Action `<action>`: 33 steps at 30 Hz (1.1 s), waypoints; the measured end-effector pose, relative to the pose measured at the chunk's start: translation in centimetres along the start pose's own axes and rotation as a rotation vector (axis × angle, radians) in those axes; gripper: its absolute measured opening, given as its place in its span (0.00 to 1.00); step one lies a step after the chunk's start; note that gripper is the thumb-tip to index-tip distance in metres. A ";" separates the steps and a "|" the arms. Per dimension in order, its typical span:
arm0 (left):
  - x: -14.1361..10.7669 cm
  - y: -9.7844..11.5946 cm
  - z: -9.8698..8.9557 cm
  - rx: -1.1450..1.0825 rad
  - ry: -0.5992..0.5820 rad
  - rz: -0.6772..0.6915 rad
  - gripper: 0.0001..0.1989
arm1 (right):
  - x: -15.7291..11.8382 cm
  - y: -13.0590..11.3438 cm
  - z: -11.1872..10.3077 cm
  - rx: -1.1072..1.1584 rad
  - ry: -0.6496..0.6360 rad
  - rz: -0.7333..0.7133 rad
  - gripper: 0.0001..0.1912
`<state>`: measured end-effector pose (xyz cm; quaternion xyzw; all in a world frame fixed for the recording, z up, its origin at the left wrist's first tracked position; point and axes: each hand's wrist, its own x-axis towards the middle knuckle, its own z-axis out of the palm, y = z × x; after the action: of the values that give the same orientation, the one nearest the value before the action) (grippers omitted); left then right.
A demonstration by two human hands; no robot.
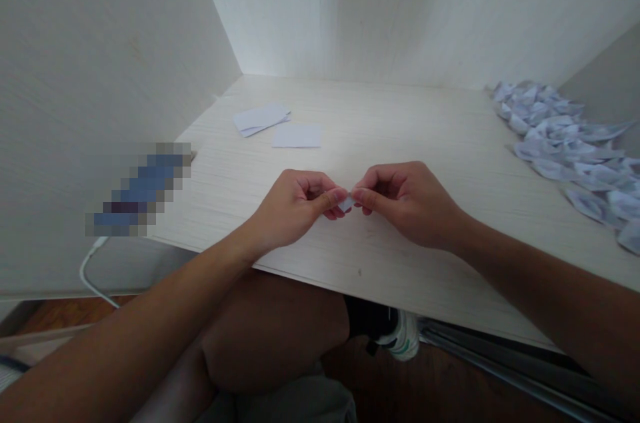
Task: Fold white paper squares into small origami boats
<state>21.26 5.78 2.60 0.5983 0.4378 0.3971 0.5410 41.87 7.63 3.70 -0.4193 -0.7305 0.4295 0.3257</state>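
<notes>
A small piece of folded white paper [345, 203] is pinched between my two hands, just above the middle of the table [400, 276]. My left hand [305, 203] grips it between thumb and fingertips from the left. From the other side my right hand [400, 200] has its thumb and forefinger closed on the paper's right end. Most of the paper is covered by my fingers, so its exact shape is hidden. Beyond my left hand lie a single white paper slip [297, 136] and a small stack of paper slips [261, 118].
A heap of folded white paper pieces [565, 136] spreads along the table's right side. At the left edge is a pixelated, phone-like object [145, 190] with a white cable [85, 270]. Pale walls [390, 10] enclose the back and sides. My leg is below the front edge.
</notes>
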 end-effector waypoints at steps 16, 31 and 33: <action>0.5 -0.4 -0.6 -0.262 -0.024 -0.118 0.12 | 0.6 0.3 -0.4 0.200 -0.048 0.161 0.18; 0.5 -0.1 -0.2 -0.381 0.098 -0.159 0.13 | 0.8 1.8 -0.4 0.359 -0.068 0.055 0.13; 0.5 -0.2 -0.1 -0.398 0.112 -0.146 0.15 | 0.9 1.7 -0.3 0.352 -0.045 0.052 0.11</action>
<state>21.32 6.32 2.38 0.4234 0.4223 0.4681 0.6506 42.26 8.97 2.39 -0.3650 -0.6399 0.5684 0.3664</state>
